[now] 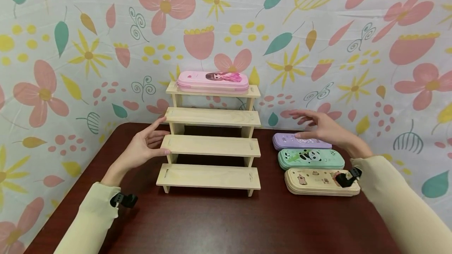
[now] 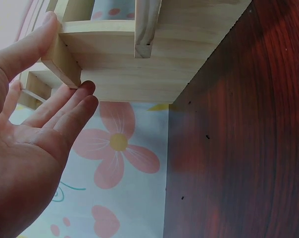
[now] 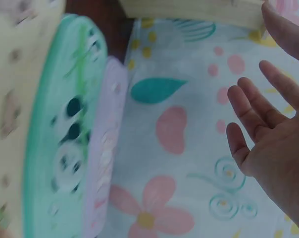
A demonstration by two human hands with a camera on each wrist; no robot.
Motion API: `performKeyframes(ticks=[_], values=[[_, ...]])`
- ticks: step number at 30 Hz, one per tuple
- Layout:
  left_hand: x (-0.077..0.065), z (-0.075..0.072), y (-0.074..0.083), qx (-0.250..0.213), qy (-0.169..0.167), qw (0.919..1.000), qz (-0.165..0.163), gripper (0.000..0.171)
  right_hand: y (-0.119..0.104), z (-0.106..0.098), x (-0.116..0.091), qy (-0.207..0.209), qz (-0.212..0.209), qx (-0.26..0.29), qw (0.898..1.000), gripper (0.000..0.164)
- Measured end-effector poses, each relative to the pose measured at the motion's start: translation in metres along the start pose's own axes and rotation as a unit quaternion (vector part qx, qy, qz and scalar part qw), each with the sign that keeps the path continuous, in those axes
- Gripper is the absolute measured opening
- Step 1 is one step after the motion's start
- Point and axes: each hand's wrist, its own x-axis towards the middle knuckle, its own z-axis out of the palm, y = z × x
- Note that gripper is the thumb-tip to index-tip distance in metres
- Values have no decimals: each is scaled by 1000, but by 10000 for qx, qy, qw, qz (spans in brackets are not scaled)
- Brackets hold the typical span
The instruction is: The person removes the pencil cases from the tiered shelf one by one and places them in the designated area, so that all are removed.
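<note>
A four-tier wooden display stand (image 1: 212, 144) stands on the table. My left hand (image 1: 141, 148) holds its left side, thumb at one tier's edge and fingers by the tier above. In the left wrist view the stand's end piece (image 2: 63, 62) lies between thumb and fingertips. A pink pencil case (image 1: 212, 82) with a doll picture lies on the top tier. My right hand (image 1: 325, 128), fingers loosely extended, hovers above a purple pencil case (image 1: 282, 141) and holds nothing. In front of that lie a green panda pencil case (image 1: 310, 158) and a cream pencil case (image 1: 314, 183).
The dark red wooden table (image 1: 212, 222) extends in front of the stand and the row of cases. A white cloth (image 1: 226, 22) printed with flowers and leaves hangs right behind the table. Black wrist cameras (image 1: 123, 200) sit on both sleeves.
</note>
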Motion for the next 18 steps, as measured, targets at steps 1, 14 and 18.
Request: performKeyframes(ticks=[1,14,18], values=[[0,0,0,-6,5,10000,-5,105,-4,1,6,13,40,25,10000,71],[-1,0,1,-67,9,10000,-68,105,-40,14,64,302,-21,479,9984,71],[-1,0,1,-98,26,9999,-47,105,-54,16,80,372,-47,621,9974,75]])
